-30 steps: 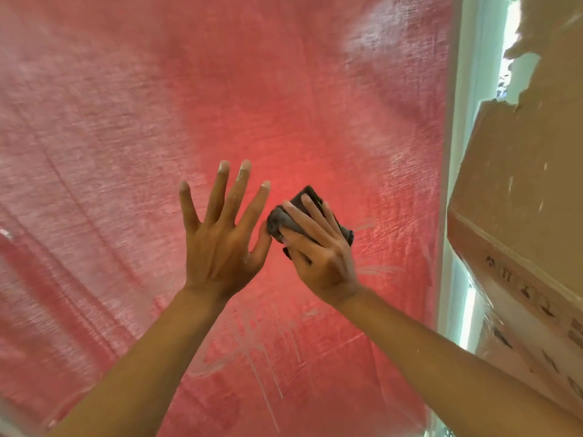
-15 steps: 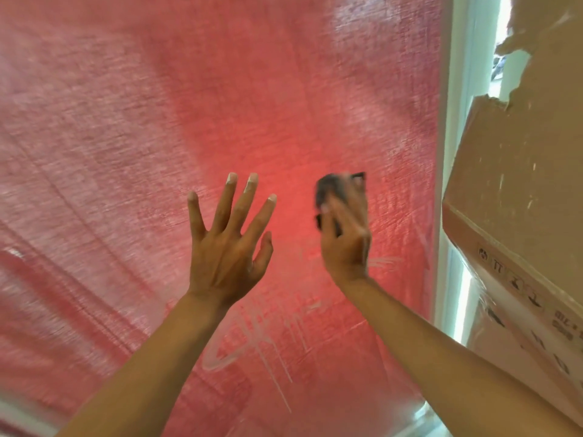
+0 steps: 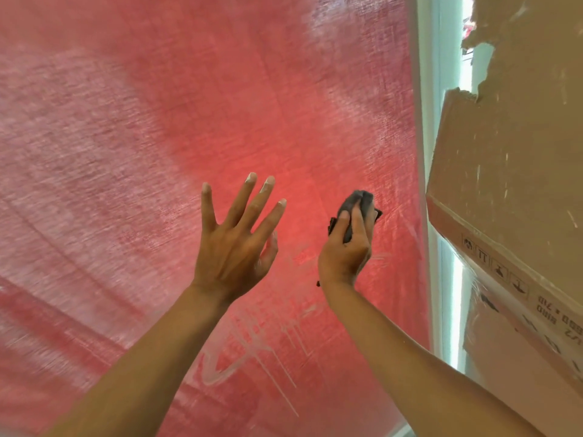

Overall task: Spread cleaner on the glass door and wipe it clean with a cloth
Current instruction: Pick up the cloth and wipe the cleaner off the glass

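The glass door [image 3: 157, 137] fills most of the view, with a red woven sheet showing behind it and whitish cleaner haze across it. White streaks and drips of cleaner [image 3: 252, 348] mark the lower middle. My right hand [image 3: 347, 250] holds a dark grey bunched cloth [image 3: 359, 200] against the glass near the door's right edge. My left hand [image 3: 235, 244] is raised to the left of it with fingers spread, holding nothing; whether the palm touches the glass is unclear.
A pale door frame [image 3: 438, 152] runs down the right side of the glass. A torn brown cardboard box [image 3: 511, 184] with printed symbols stands close on the right, beside my right forearm.
My right hand has swept the cloth to the right and slightly up, away from my left hand. My left hand has stayed about where it was, fingers still spread.
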Motion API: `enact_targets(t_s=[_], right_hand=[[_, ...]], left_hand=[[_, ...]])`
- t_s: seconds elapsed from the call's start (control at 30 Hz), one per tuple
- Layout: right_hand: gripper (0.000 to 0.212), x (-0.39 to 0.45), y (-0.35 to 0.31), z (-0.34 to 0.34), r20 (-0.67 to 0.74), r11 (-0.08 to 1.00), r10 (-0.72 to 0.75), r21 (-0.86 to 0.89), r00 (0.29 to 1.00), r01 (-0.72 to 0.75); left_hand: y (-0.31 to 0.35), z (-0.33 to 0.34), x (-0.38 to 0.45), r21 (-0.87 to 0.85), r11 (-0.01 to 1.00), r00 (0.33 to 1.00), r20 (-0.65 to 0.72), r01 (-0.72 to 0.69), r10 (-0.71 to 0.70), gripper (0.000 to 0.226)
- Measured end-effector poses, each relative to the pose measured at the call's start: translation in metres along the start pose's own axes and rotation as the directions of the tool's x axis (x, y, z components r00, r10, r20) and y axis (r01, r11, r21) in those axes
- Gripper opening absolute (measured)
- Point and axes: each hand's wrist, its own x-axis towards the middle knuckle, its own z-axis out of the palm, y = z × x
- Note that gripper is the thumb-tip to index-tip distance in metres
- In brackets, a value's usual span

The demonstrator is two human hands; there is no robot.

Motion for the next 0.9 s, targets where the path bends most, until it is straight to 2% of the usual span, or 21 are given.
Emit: enact_targets(t_s=[0.03,0.07,0.1,0.13,0.17,0.2,0.27,0.3,0.33,0.37,0.43,0.5,0.53,0.57,0.6,0.67,0.73,0.77,0.83,0.9], right_hand=[[0.036,-0.003,0.004,-0.002,0.078,0.993,-0.111,-0.02,0.991,0.113],[0.033,-0.007,0.01,-0.006,0.184,0.956,-0.28,-0.032,0.942,0.29],[0.031,-0.01,0.02,-0.011,0.29,0.883,-0.443,-0.021,0.848,0.468],[0.031,-0.008,0.03,-0.016,0.358,0.817,-0.535,-0.008,0.765,0.576],[0.031,-0.004,0.039,-0.02,0.367,0.804,-0.552,-0.006,0.749,0.595],[0.031,0.0,0.043,-0.022,0.315,0.848,-0.499,-0.015,0.807,0.53],[0.034,0.006,0.038,-0.019,0.101,0.977,-0.211,-0.001,0.972,0.212],[0.037,0.007,0.033,-0.014,0.006,0.998,-0.059,0.025,0.998,0.059],[0.038,0.006,0.026,-0.009,-0.054,0.999,0.027,0.03,0.998,-0.025],[0.038,0.004,0.019,-0.006,-0.066,0.999,0.041,0.02,0.997,-0.04],[0.036,-0.006,0.019,-0.006,0.051,0.994,-0.112,-0.01,0.992,0.112],[0.034,-0.017,0.029,-0.014,0.214,0.93,-0.355,-0.013,0.91,0.367],[0.034,-0.017,0.036,-0.019,0.265,0.9,-0.416,-0.013,0.87,0.435],[0.034,-0.014,0.043,-0.023,0.277,0.897,-0.419,-0.022,0.865,0.442],[0.035,-0.01,0.047,-0.025,0.243,0.923,-0.363,-0.04,0.9,0.383],[0.039,0.003,0.05,-0.03,0.07,0.995,-0.089,-0.038,0.994,0.092],[0.045,0.015,0.049,-0.032,-0.103,0.988,0.153,0.007,0.983,-0.153],[0.047,0.015,0.047,-0.031,-0.137,0.981,0.194,0.014,0.971,-0.194],[0.045,0.001,0.042,-0.026,-0.085,0.991,0.13,-0.006,0.988,-0.131],[0.042,-0.025,0.04,-0.022,0.039,0.999,-0.036,-0.027,0.999,0.037]], left_hand=[[0.001,0.001,0.0,-0.001,1.0,1.0,0.001,-0.006,0.006,0.046],[0.001,0.002,0.001,0.001,1.0,1.0,-0.001,-0.011,0.011,0.047],[0.001,0.004,0.002,0.007,1.0,1.0,-0.003,-0.015,0.015,0.047],[0.002,0.005,0.003,0.012,1.0,1.0,-0.004,-0.018,0.018,0.047],[0.003,0.006,0.004,0.013,1.0,1.0,-0.006,-0.021,0.021,0.046],[0.005,0.006,0.005,0.009,1.0,1.0,-0.006,-0.024,0.024,0.046],[0.008,0.006,0.006,-0.011,0.999,0.999,0.0,-0.044,0.044,0.045],[0.01,0.007,0.007,-0.025,0.998,0.998,0.004,-0.064,0.064,0.044],[0.011,0.007,0.008,-0.04,0.995,0.996,0.006,-0.089,0.089,0.043],[0.012,0.008,0.009,-0.055,0.992,0.993,0.011,-0.115,0.116,0.043],[0.012,0.011,0.012,-0.081,0.985,0.987,0.021,-0.155,0.157,0.043],[0.013,0.014,0.016,-0.086,0.979,0.982,0.038,-0.183,0.186,0.043],[0.013,0.015,0.018,-0.083,0.977,0.979,0.046,-0.195,0.199,0.043],[0.014,0.016,0.02,-0.084,0.975,0.976,0.052,-0.205,0.21,0.042],[0.014,0.016,0.021,-0.09,0.973,0.974,0.055,-0.214,0.22,0.042],[0.017,0.017,0.022,-0.109,0.968,0.97,0.063,-0.227,0.234,0.042],[0.02,0.019,0.023,-0.118,0.964,0.966,0.071,-0.238,0.248,0.042],[0.023,0.02,0.023,-0.129,0.961,0.964,0.074,-0.246,0.257,0.041],[0.026,0.024,0.025,-0.149,0.95,0.955,0.072,-0.276,0.288,0.039],[0.03,0.029,0.029,-0.145,0.94,0.945,0.065,-0.309,0.32,0.038]])
